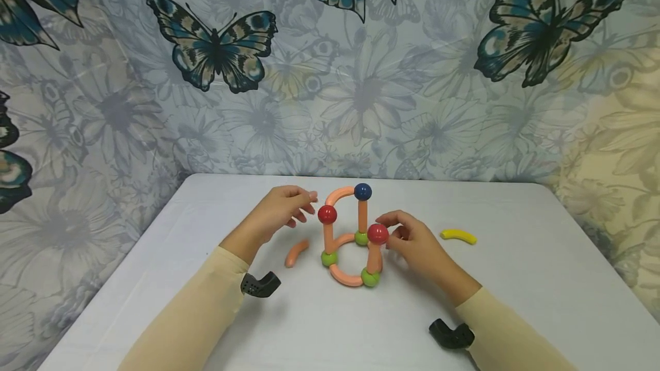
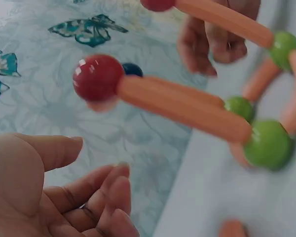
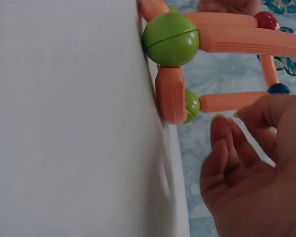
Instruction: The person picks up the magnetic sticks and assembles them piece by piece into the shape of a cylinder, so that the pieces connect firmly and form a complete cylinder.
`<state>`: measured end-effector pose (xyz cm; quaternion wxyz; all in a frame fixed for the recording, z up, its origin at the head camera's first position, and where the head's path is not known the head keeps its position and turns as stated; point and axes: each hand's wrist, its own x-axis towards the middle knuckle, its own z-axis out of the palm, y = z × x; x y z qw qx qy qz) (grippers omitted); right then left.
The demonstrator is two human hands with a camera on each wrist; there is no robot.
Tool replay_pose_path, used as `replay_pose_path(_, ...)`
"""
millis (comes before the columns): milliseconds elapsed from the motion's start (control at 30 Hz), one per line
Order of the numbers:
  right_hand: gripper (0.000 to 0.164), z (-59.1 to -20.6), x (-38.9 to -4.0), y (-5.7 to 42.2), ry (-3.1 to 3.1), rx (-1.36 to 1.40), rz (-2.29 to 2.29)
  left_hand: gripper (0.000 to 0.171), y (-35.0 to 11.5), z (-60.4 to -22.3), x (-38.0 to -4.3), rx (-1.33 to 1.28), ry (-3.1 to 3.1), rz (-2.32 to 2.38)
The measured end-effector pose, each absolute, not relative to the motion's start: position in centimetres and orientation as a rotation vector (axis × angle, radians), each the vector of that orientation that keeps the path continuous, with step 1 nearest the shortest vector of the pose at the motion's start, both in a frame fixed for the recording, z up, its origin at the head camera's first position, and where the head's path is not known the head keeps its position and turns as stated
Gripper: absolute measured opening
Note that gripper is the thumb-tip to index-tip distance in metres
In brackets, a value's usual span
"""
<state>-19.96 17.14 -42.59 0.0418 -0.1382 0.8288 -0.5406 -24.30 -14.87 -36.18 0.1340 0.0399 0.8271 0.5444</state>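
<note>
A frame of peach curved and straight rods [image 1: 346, 275] joined by balls stands upright on the table. Green balls [image 1: 329, 259] form its base corners; upright rods carry a left red ball [image 1: 327, 214], a right red ball [image 1: 378, 234] and a dark blue ball [image 1: 363, 192]. A curved rod links the blue ball with the left red one. My left hand [image 1: 282, 210] hovers just left of that red ball, holding nothing, fingers loosely bent in the left wrist view. Beside the right red ball is my right hand [image 1: 414, 240], its fingers loosely curled around nothing in the right wrist view.
A loose peach curved rod [image 1: 296, 253] lies on the white table [image 1: 330, 331] left of the frame. To the right of my right hand lies a yellow curved rod [image 1: 458, 237]. Butterfly-patterned cloth [image 1: 361, 90] hangs behind the table's far edge.
</note>
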Motion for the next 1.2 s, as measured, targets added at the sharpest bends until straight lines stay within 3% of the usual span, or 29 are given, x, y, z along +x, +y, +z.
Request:
replay_pose_path(267,0.040,-43.1,-17.3,18.1,2.293,-0.774,-1.534,0.033,-17.7,-40.4,-21.8,0.095,2.579,1.162)
replay_pose_path(567,0.037,-43.5,-16.4,16.8,2.339,-0.773,-1.507,0.011,-18.0,-41.5,-20.3,0.175,2.685,1.018)
replay_pose_path(700,0.036,-43.7,-16.3,16.7,2.368,-0.739,-1.514,0.013,-18.3,-41.2,-20.5,0.148,2.646,1.099)
replay_pose_path(933,0.025,-44.0,-16.3,16.7,2.368,-0.795,-1.598,0.032,-19.1,-40.5,-20.8,0.081,2.334,1.478)
replay_pose_path(1200,0.022,-44.1,-16.1,16.5,2.363,-0.818,-1.657,0.024,-19.4,-39.2,-20.1,0.225,1.984,1.756)
